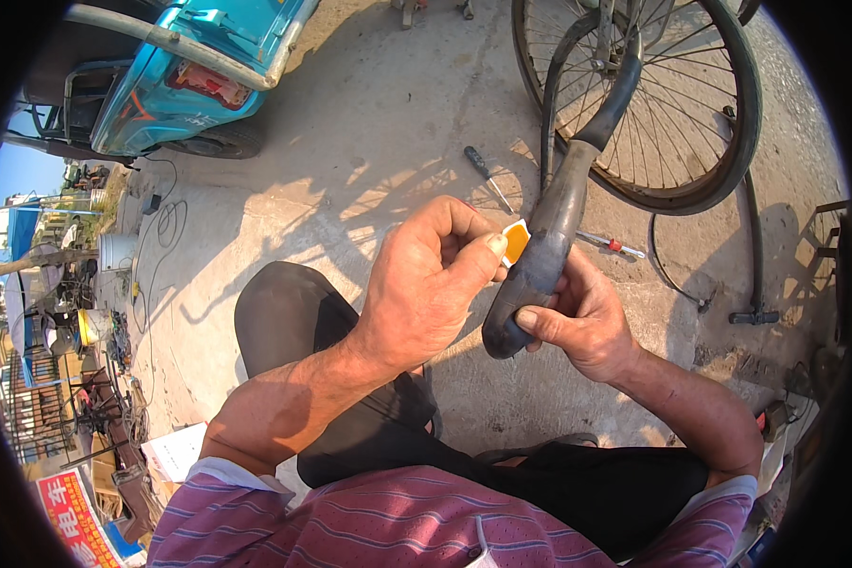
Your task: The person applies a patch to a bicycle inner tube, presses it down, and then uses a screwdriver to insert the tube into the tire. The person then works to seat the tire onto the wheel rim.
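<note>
Between thumb and fingers my left hand [435,275] pinches a small orange tire patch [515,242] with a white backing, right beside a black inner tube [551,222]. My right hand [580,322] grips the tube near its folded lower end, thumb on top and fingers behind it. From there the tube runs up to the bicycle wheel [663,114] at the upper right. A dark-handled screwdriver [478,164] lies on the concrete beyond my left hand. Past the tube, a red-and-silver tool [615,245] rests on the ground, partly hidden by the tube.
A blue three-wheeled vehicle [199,66] stands at the upper left. A hand pump [754,316] with its hose lies at the right. White buckets [116,252], cables [166,227] and clutter line the left side. My bent knee [289,303] is below my left arm.
</note>
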{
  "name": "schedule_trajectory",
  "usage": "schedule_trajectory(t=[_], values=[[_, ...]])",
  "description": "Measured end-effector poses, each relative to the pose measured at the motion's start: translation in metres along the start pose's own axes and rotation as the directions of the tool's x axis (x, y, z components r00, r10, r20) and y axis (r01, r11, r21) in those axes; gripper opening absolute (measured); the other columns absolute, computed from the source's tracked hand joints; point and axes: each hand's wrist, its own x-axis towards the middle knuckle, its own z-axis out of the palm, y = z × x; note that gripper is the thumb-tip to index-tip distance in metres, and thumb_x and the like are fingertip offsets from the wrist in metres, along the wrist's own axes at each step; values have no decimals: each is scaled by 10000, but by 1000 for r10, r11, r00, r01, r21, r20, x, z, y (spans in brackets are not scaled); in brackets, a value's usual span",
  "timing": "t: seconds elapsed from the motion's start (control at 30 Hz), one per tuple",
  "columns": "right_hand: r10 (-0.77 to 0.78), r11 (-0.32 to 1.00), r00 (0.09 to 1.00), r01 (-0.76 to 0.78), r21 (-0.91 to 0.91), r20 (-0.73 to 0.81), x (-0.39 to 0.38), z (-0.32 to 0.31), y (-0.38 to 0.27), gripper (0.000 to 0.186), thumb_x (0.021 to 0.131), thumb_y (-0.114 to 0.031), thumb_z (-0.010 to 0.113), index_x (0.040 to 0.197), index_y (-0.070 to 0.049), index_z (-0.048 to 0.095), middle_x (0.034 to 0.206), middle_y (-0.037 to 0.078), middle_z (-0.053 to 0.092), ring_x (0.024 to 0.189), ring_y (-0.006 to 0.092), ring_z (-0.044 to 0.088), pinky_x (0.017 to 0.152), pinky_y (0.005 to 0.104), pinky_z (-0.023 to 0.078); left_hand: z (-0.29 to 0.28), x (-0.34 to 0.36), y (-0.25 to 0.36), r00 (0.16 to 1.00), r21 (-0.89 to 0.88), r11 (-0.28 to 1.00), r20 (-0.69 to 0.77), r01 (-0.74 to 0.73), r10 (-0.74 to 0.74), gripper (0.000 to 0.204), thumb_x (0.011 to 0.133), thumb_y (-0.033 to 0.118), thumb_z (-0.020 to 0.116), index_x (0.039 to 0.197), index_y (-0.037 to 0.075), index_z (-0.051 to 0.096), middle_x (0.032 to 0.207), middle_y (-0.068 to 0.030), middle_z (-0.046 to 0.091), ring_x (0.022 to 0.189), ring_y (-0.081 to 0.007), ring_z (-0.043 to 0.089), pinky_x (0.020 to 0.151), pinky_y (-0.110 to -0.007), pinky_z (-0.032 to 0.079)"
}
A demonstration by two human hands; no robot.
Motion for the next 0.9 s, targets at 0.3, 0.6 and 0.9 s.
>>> schedule_trajectory(t=[0.3,0.6,0.9], values=[[4,1000,1000,-3,26,-25,2,2,3,647,957,-27,741,1499,-3,387,1252,112,639,1055,143,676,753,279,594,-2,0,-5,996,121,990,58,-70,63,147,1011,83,663,1097,-33,635,1033,-97,708,923,-111,671,839,-267,551],[-27,999,998,28,28,-65,3,6,5,562,956,-15,743,1426,15,436,1156,102,656,956,128,689,716,272,590,5,0,-11,864,465,733,175,-496,473,76,905,-24,721,953,-7,665,956,-101,701,832,-161,657,767,-318,540],[-16,999,997,18,29,-79,4,5,5,580,944,3,724,1457,12,454,1108,78,665,874,102,682,692,264,581,14,6,-16,711,616,444,287,-650,642,162,787,-36,782,909,23,693,923,-116,698,801,-284,682,699,-393,531]])
